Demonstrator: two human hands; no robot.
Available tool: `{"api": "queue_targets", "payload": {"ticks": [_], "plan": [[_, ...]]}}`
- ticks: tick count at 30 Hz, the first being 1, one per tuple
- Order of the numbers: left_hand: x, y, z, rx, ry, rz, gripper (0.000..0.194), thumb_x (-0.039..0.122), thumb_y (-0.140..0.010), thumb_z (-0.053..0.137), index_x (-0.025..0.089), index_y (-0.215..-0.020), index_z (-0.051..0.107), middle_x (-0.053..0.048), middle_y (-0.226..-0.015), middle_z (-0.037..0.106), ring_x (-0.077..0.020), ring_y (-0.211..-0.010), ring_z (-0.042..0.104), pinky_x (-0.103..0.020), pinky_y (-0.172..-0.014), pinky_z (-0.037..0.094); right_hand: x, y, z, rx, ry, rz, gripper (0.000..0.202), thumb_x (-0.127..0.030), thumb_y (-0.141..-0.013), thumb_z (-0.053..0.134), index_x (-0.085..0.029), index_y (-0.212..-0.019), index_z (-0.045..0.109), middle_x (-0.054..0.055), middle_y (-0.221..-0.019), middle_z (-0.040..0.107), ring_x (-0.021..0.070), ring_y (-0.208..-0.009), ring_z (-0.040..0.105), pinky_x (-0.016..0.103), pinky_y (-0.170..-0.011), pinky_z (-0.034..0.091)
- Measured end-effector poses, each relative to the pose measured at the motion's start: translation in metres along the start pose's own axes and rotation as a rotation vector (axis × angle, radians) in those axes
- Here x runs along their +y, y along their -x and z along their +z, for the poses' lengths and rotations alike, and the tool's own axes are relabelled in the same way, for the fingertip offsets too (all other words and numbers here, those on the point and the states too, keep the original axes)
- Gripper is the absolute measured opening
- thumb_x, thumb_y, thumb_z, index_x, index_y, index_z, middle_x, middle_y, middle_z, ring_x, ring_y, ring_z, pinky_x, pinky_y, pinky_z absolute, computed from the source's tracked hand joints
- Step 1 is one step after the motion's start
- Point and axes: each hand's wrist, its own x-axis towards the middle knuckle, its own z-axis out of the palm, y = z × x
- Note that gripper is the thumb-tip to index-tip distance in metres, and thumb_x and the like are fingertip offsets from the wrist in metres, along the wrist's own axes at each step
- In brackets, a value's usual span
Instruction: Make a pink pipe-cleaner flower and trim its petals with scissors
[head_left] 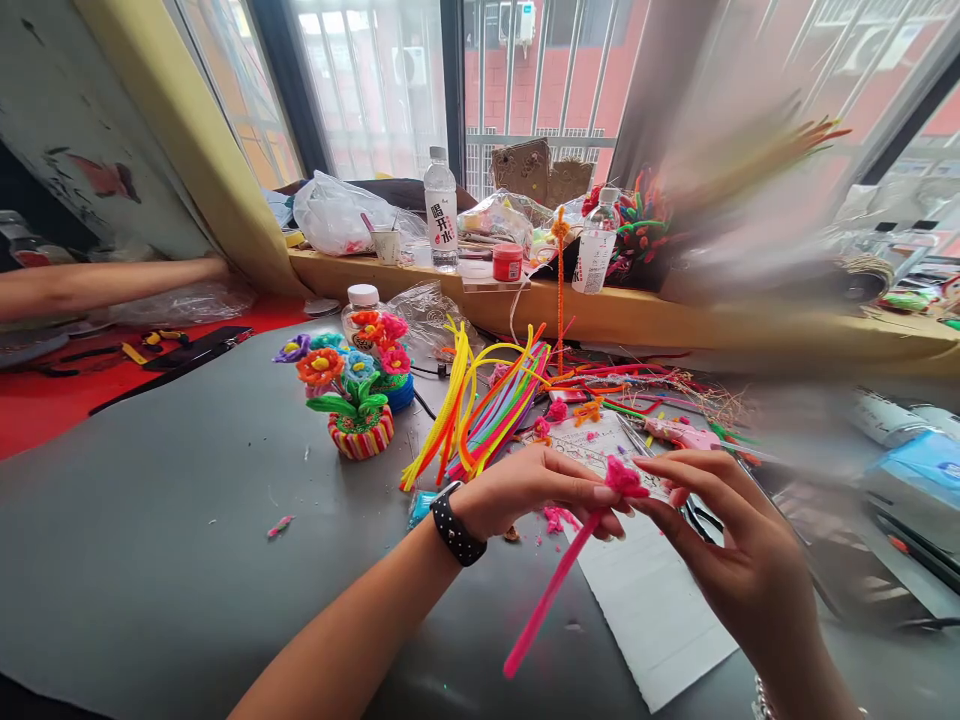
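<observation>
A pink pipe-cleaner flower (pixel 621 478) with a long fuzzy tail slanting down to the left is held above the table. My left hand (pixel 544 490), with a dark dotted watch band (pixel 456 525) at the wrist, pinches it between thumb and fingers. From the other side, the thumb and fingertips of my right hand (pixel 731 520) close on the edge of the pink petals. Below the hands lies a white paper sheet (pixel 660 620). Behind the right hand, part of a pair of scissors (pixel 701 520) shows.
Bundled pipe cleaners (pixel 487 410) lie beyond my hands, near a small pot of fuzzy flowers (pixel 360 432). Water bottles (pixel 442 215) and a red jar (pixel 508 262) stand on the ledge. A pink glue gun (pixel 682 433) lies behind. Another person's arm (pixel 112 288) reaches in at left.
</observation>
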Motion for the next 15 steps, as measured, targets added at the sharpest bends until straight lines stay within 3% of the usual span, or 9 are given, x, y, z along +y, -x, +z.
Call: {"api": "queue_targets", "payload": {"ticks": [15], "plan": [[-0.0064,-0.0034,-0.0056,-0.084,0.167,-0.030,0.019,0.027,-0.073,0.059,0.011,-0.079,0.067,-0.002,-0.067,0.064,-0.0092,-0.065,0.059,-0.020,-0.065,0.043,0.0019,-0.0013,-0.0033,0.044,-0.018,-0.111,0.014,-0.014,-0.074,0.059,-0.025,-0.083,0.063,0.003,-0.078,0.056,0.0165,-0.074,0.051,0.029,-0.060,0.042]]}}
